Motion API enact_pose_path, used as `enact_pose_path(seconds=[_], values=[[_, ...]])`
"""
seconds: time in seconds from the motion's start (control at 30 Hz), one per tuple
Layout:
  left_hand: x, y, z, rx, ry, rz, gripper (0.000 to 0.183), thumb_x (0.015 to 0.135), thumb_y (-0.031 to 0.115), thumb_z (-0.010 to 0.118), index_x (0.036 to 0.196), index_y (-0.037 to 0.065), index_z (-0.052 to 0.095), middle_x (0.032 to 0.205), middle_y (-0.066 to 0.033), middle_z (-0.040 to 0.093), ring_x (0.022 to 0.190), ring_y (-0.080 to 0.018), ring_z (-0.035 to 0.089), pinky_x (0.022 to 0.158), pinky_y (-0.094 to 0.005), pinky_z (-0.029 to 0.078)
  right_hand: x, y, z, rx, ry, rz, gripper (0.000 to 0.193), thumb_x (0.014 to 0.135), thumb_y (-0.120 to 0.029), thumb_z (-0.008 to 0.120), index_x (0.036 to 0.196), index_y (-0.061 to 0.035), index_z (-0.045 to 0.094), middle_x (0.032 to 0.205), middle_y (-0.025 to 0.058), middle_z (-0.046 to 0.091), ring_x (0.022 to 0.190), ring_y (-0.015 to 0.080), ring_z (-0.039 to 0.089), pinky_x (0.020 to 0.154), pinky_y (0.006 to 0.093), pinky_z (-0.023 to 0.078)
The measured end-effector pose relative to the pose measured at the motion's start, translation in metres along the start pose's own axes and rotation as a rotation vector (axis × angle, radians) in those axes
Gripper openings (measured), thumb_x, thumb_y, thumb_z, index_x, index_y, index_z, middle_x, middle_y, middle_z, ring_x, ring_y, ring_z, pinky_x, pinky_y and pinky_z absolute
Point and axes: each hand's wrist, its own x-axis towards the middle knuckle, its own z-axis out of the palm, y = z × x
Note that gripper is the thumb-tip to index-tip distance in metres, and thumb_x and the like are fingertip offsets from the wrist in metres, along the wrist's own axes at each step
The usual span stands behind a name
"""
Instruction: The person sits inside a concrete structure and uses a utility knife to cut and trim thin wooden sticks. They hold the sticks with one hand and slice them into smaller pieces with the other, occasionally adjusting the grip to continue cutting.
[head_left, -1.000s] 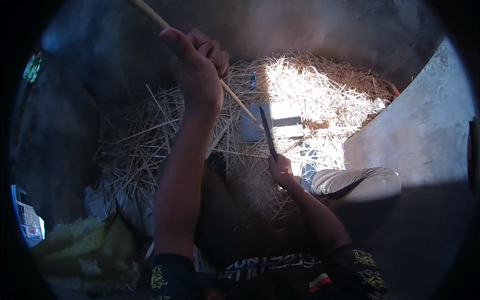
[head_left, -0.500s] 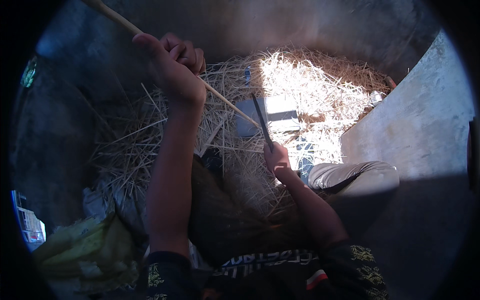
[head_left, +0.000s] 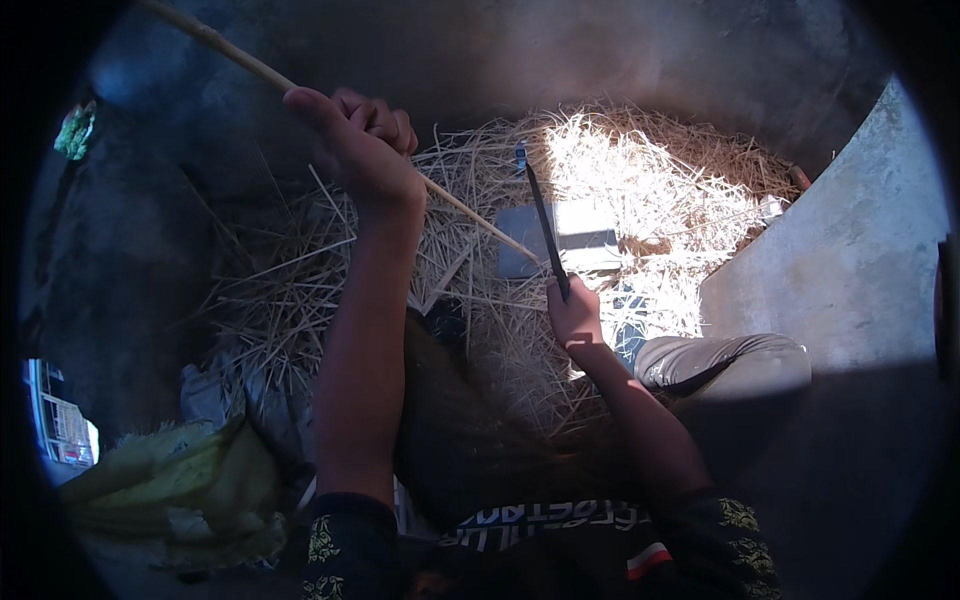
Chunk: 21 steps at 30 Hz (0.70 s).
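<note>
My left hand (head_left: 368,150), raised at the upper left, is closed round a long thin pale stick (head_left: 470,214), likely bamboo. The stick slants from the top left corner down to its tip near the middle. My right hand (head_left: 575,312) grips a knife (head_left: 546,222) with a long, dark, narrow blade pointing up and away. The stick's lower end is close beside the blade; I cannot tell whether they touch. Beneath both lies a flat grey slab (head_left: 518,226), partly sunlit, on the shavings. The knife's handle is mostly hidden in my fist.
A heap of pale straw-like shavings (head_left: 650,180) spreads in front of me and round my legs. A concrete wall (head_left: 800,270) rises at right, and a dark wall (head_left: 600,60) behind. My bent trouser leg (head_left: 720,365) is at right. A yellowish sack (head_left: 190,485) lies lower left.
The whole view has shifted slightly, so everything sits a little further right. Both hands keep their grips, and the stick and knife stay in nearly the same position to each other.
</note>
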Motion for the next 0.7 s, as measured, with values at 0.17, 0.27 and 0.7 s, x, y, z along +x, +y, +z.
enact_pose_path(seconds=[0.17, 0.27, 0.7], values=[[0.0, 0.007, -0.004, 0.0, 0.033, 0.047, 0.071, 0.084, 0.086, 0.034, 0.064, 0.019, 0.022, 0.049, 0.0063, 0.018, 0.039, -0.0084, 0.019, 0.042, -0.027, 0.015, -0.011, -0.054, -0.023, 0.235, 0.019, -0.012, 0.03, 0.101, -0.029, 0.051, 0.095, 0.0004, 0.05, 0.075, 0.0213, 0.063, 0.07, 0.0358, 0.063, 0.065, 0.0429, 0.047], [-0.002, 0.004, 0.018, -0.04, 0.014, 0.001, 0.07, 0.084, 0.085, 0.036, 0.065, 0.019, 0.022, 0.049, 0.0068, 0.018, 0.039, -0.0077, 0.02, 0.042, -0.0258, 0.016, -0.008, 0.062, 0.03, -0.146, -0.1, -0.053, 0.034, 0.098, -0.034, 0.054, 0.102, -0.0006, 0.057, 0.09, 0.0246, 0.066, 0.088, 0.0403, 0.064, 0.079, 0.0454, 0.048], [-0.001, 0.007, 0.005, -0.026, 0.05, 0.023, 0.068, 0.089, 0.079, 0.037, 0.064, 0.017, 0.022, 0.051, 0.0066, 0.019, 0.042, -0.0071, 0.019, 0.041, -0.0265, 0.015, -0.009, -0.048, -0.027, 0.302, 0.118, -0.152, 0.022, 0.094, -0.013, 0.064, 0.078, -0.002, 0.054, 0.057, -0.0002, 0.046, 0.057, 0.0042, 0.041, 0.051, 0.0265, 0.036]])
